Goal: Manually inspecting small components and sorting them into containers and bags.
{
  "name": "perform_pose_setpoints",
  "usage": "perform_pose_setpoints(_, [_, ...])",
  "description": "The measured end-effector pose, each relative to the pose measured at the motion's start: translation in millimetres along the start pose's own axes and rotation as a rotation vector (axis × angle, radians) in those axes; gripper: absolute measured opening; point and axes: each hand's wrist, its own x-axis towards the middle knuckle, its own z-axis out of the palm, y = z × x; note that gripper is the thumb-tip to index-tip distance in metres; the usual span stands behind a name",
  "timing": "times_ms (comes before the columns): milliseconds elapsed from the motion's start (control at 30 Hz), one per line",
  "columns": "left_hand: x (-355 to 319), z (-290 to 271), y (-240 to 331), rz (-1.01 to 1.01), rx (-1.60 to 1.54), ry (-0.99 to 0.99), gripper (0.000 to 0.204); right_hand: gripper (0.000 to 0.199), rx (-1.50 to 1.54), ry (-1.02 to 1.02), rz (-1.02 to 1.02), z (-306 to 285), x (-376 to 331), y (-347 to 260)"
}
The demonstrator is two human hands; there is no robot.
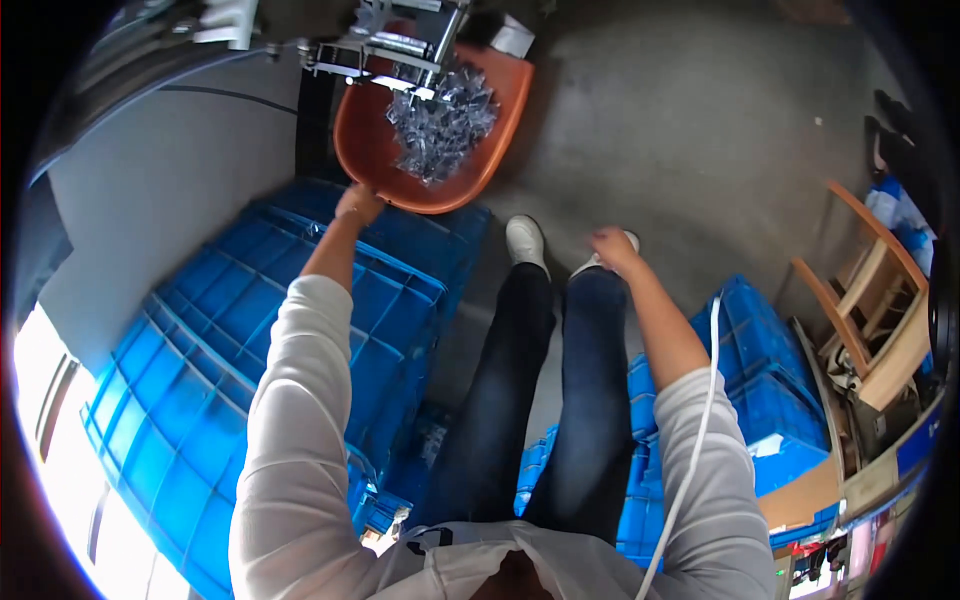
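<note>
An orange plastic basin (pixel 512 118) stands under a machine's metal frame at the top of the view. Inside it lies a heap of small, clear, shiny plastic pieces (pixel 445 130). My left hand (pixel 360 203) is closed on the basin's near-left rim, its fingers partly hidden by the edge. My right hand (pixel 614 246) hangs over my right shoe, away from the basin. It looks blurred and its fingers are not distinct. No object shows in it.
Blue plastic crates (pixel 270 310) are stacked along my left, with more blue crates (pixel 760 385) at my right. A machine (pixel 400 60) overhangs the basin. A wooden chair (pixel 870 290) lies at the far right. A white cable (pixel 700 440) runs along my right arm.
</note>
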Motion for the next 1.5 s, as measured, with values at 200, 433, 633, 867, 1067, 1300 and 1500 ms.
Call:
perform_pose_setpoints(200, [72,-2,-94,-0.257,0.141,0.027,0.045,0.057,0.503,-0.123,-0.103,124,83,-199])
perform_pose_setpoints(433, [140,32,-63,-0.200,0.232,0.147,0.062,0.041,0.792,0.291,-0.061,142,169,-169])
perform_pose_setpoints(633, [228,62,-117,-0.395,-0.265,0.325,0.066,0.030,0.806,0.552,-0.189,114,144,-178])
perform_pose_setpoints(867, [161,112,-46,-0.296,-0.920,0.007,0.036,0.029,0.757,0.837,-0.324,47,82,-150])
perform_pose_setpoints(1067, [74,56,-83,-0.234,-1.053,-0.083,0.031,0.036,0.555,1.140,-0.265,32,-10,-233])
perform_pose_setpoints(1300, [-35,-37,-130,0.054,-1.265,-0.015,0.024,0.037,0.593,1.246,-0.477,45,-153,-287])
perform_pose_setpoints(1500, [-157,-130,-197,0.294,-1.361,0.063,0.020,0.033,0.619,1.259,-0.580,112,-300,-338])
